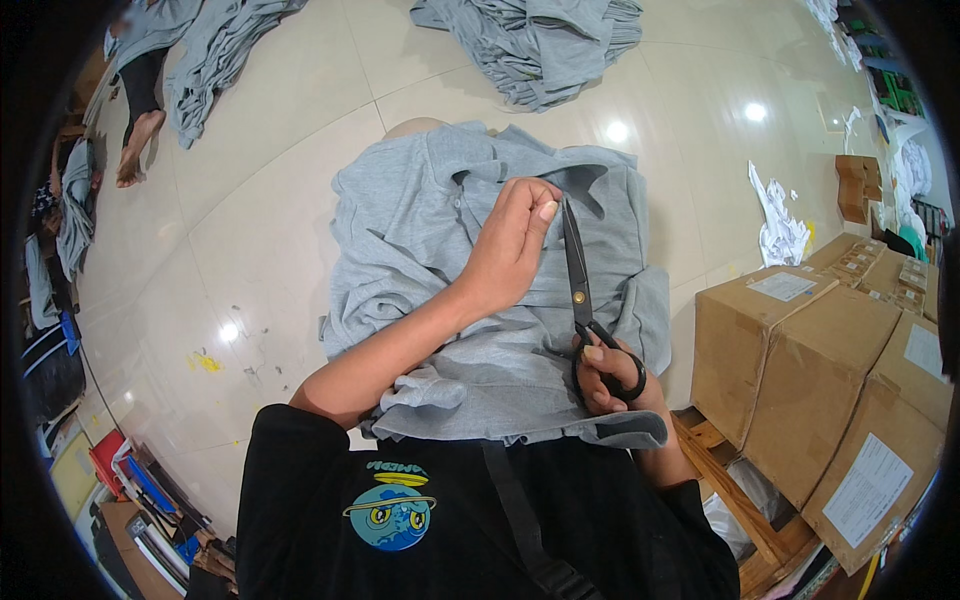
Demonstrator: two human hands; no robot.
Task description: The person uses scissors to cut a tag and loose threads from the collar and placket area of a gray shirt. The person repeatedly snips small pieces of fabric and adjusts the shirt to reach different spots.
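A grey garment (pixel 400 220) lies spread over my lap in loose folds, with a collar-like edge standing up near its far right. My left hand (pixel 512 240) is over its middle, thumb and fingers pinched together; whatever is between the fingertips is too small to make out. Black scissors (pixel 577 275) are in my right hand (pixel 612 375), which grips the handle loops at the garment's lower right. The blades look closed and point away from me, their tips just beside my left fingertips.
Grey garments (pixel 540 45) lie heaped on the tiled floor ahead. Another person's bare foot (pixel 140 145) and more grey cloth (pixel 215 70) are at the far left. Cardboard boxes (pixel 810 370) stand close on my right on a wooden pallet (pixel 745 520). White scraps (pixel 780 220) lie beyond them.
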